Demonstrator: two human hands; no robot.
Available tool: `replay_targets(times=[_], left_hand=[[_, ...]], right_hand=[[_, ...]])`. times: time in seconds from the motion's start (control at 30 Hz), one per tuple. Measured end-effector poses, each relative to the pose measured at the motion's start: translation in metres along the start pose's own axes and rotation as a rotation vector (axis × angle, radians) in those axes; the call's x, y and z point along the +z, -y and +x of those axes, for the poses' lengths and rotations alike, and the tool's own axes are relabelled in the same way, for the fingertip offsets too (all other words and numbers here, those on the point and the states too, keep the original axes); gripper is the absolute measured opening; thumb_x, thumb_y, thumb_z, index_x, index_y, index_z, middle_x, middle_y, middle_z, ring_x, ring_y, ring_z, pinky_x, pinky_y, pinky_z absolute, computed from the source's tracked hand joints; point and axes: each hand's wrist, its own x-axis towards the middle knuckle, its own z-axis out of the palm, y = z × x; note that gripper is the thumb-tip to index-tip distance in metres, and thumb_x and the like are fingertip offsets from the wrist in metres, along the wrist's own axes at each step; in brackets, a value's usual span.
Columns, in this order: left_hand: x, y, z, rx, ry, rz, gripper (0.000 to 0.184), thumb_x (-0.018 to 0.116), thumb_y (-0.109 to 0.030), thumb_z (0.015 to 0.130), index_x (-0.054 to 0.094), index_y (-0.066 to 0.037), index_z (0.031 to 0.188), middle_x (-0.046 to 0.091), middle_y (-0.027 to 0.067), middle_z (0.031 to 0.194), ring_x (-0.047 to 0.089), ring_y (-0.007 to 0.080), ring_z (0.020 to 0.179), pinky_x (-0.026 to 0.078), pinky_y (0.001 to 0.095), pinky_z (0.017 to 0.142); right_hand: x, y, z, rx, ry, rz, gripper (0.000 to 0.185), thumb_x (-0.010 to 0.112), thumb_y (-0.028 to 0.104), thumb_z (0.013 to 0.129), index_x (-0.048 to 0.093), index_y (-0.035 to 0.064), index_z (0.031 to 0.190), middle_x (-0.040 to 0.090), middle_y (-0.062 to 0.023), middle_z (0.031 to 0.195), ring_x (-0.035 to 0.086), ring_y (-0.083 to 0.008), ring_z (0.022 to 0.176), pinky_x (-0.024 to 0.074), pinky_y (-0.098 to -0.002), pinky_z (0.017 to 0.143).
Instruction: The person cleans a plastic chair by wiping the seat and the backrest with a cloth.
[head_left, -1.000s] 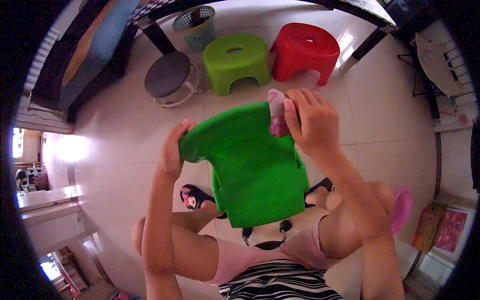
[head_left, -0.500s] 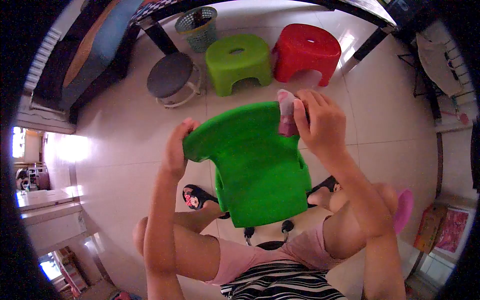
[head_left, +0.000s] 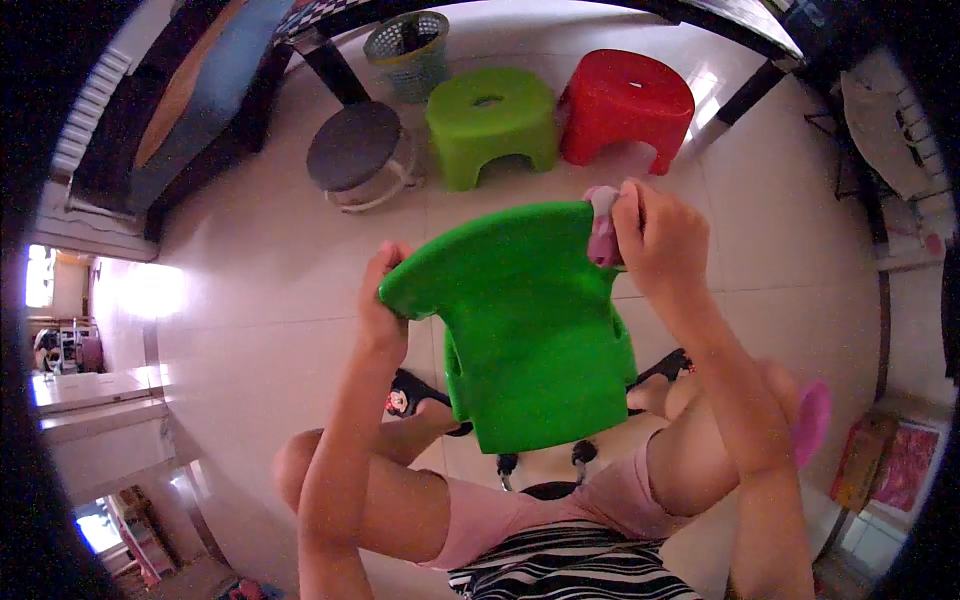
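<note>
A bright green plastic chair (head_left: 530, 330) is held up between the person's knees, its curved top edge facing away. My left hand (head_left: 385, 300) grips the left end of that edge, fingers behind and partly hidden. At the opposite corner, my right hand (head_left: 655, 235) is closed on a pink and white cloth (head_left: 604, 225). The cloth lies bunched against the right end of the chair's top edge.
Beyond the chair stand a grey round stool (head_left: 352, 147), a light green stool (head_left: 492, 120) and a red stool (head_left: 630, 100). Behind them is a mesh basket (head_left: 410, 60). A pink round object (head_left: 813, 422) is beside the right knee.
The cloth and my right hand have moved right along the chair's top edge to its end. The chair and my left hand also appear slightly farther right.
</note>
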Motion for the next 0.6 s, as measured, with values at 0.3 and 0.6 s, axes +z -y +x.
replay_targets(times=[0.3,0.6], left_hand=[[-0.002,-0.001,0.000,-0.045,-0.038,-0.011,0.031,0.042,-0.038,0.095,0.050,-0.014,0.077,0.046,-0.0045,0.069,0.044,0.0076,0.067,0.036,0.0242,0.060],[0.001,-0.009,-0.006,-0.083,-0.042,0.056,0.030,0.042,-0.036,0.094,0.053,-0.014,0.076,0.047,-0.0042,0.070,0.045,0.0076,0.067,0.036,0.0237,0.060]], right_hand=[[0.012,0.020,0.011,-0.068,-0.068,-0.054,0.037,0.045,0.029,0.091,0.061,0.0080,0.066,0.062,-0.0155,0.064,0.060,-0.0362,0.059,0.0464,-0.0492,0.057],[0.037,0.077,0.019,-0.301,-0.099,0.024,0.023,0.053,0.019,0.081,0.056,0.0070,0.062,0.058,-0.0105,0.063,0.057,-0.0305,0.062,0.0426,-0.0437,0.057]])
